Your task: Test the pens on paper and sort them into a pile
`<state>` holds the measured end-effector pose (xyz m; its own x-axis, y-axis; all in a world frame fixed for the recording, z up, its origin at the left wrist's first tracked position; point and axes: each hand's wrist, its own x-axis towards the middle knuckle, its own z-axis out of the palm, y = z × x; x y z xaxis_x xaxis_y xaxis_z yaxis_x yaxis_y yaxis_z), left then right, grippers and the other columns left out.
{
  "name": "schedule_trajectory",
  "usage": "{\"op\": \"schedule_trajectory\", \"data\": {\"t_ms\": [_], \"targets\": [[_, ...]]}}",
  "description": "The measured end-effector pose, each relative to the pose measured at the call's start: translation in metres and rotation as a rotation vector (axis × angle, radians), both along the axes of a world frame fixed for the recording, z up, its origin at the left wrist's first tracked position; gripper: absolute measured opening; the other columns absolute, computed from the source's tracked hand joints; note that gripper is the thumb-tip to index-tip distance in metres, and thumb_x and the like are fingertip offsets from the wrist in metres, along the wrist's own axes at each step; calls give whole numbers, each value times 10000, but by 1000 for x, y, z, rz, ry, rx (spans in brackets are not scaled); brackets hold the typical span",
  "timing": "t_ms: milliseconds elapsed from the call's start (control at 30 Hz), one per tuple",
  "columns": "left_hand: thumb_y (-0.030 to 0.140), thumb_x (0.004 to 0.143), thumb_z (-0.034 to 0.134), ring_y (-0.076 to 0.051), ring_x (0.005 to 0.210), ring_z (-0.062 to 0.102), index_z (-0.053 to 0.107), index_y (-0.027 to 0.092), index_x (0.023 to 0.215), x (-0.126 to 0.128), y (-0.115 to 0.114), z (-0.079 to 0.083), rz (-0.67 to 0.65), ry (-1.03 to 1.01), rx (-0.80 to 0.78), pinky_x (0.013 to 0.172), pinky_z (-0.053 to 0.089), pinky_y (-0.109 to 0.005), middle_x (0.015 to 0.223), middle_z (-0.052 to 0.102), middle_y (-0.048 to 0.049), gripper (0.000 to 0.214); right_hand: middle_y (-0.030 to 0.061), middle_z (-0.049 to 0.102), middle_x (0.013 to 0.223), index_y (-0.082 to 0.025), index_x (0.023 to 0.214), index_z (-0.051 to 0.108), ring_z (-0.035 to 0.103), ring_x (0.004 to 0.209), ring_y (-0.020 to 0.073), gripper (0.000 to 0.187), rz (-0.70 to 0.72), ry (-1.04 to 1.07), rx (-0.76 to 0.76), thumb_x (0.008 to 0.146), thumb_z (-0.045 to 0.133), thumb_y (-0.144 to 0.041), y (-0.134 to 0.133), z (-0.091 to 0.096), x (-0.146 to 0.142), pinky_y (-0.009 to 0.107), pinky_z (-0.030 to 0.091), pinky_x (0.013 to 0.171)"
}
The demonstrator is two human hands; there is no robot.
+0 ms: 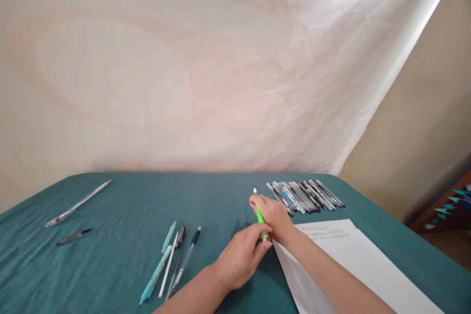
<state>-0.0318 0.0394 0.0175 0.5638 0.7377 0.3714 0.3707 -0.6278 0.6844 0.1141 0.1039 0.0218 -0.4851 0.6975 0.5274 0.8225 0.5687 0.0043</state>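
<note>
A bright green pen (259,217) with a white upper end is held between both hands above the table. My right hand (270,211) is closed round its upper part. The fingers of my left hand (245,254) pinch its lower end. My right forearm reaches across the white paper sheets (353,255), which carry a few lines of faint writing near the top. Part of the paper is hidden under that arm. Left of my left hand lies a small group of pens, among them a turquoise pen (156,274) and a clear pen with a black cap (188,255).
Many pens lie side by side in a row (305,196) at the back right of the green-covered table (121,206). At the far left are a long clear pen (78,204) and a short dark pen piece (73,237). A pale cloth (221,83) hangs behind.
</note>
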Motion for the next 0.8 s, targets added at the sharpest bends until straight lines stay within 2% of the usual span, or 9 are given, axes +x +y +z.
{"op": "schedule_trajectory", "data": {"t_ms": [333, 400, 500, 567, 600, 700, 800], "targets": [[303, 895, 321, -159, 889, 549, 445, 207, 1071, 4, 1, -6, 13, 34, 1, 780, 427, -276, 972, 594, -49, 236, 41, 607, 790, -208, 976, 540, 575, 720, 161, 211, 4, 27, -34, 894, 347, -227, -1, -4, 1, 236, 383, 621], [308, 890, 335, -158, 902, 543, 443, 212, 1078, 4, 0, -5, 13, 26, 0, 797, 421, -278, 981, 589, -44, 237, 55, 617, 846, -206, 1058, 520, 582, 774, 171, 243, 31, 58, -67, 891, 344, -226, -1, -4, 2, 246, 404, 654], [314, 876, 374, -150, 922, 528, 426, 224, 1106, 4, 1, -5, 38, -10, -14, 834, 405, -279, 1010, 575, -36, 253, 68, 614, 979, -206, 1249, 373, 586, 842, 172, 367, 56, 198, -170, 884, 332, -217, 0, -2, 5, 265, 425, 703], [319, 873, 378, -144, 902, 526, 411, 224, 1119, 4, 2, -5, 84, -47, -34, 830, 404, -276, 998, 571, -35, 266, 57, 611, 993, -206, 1289, 302, 595, 768, 149, 404, 38, 363, -274, 886, 316, -230, 1, 1, 7, 268, 435, 689], [321, 873, 374, -142, 884, 526, 405, 223, 1123, 4, 3, -6, 110, -66, -46, 820, 407, -274, 980, 571, -34, 270, 48, 615, 965, -202, 1266, 325, 592, 707, 133, 381, 41, 455, -352, 889, 312, -253, 1, 3, 8, 261, 439, 662], [315, 876, 363, -139, 849, 523, 409, 221, 1109, 4, 5, -6, 160, -98, -67, 794, 410, -268, 949, 567, -29, 256, 17, 603, 761, -160, 997, 523, 536, 555, 99, 313, 141, 646, -712, 879, 335, -381, 0, 11, 12, 212, 415, 513], [289, 876, 358, -139, 836, 519, 443, 213, 1057, 5, 6, -4, 141, -71, -55, 781, 407, -267, 944, 559, -27, 214, -26, 515, 577, -143, 767, 561, 448, 477, 74, 349, 217, 724, -1009, 819, 434, -464, -4, 18, 12, 171, 322, 413]]}}
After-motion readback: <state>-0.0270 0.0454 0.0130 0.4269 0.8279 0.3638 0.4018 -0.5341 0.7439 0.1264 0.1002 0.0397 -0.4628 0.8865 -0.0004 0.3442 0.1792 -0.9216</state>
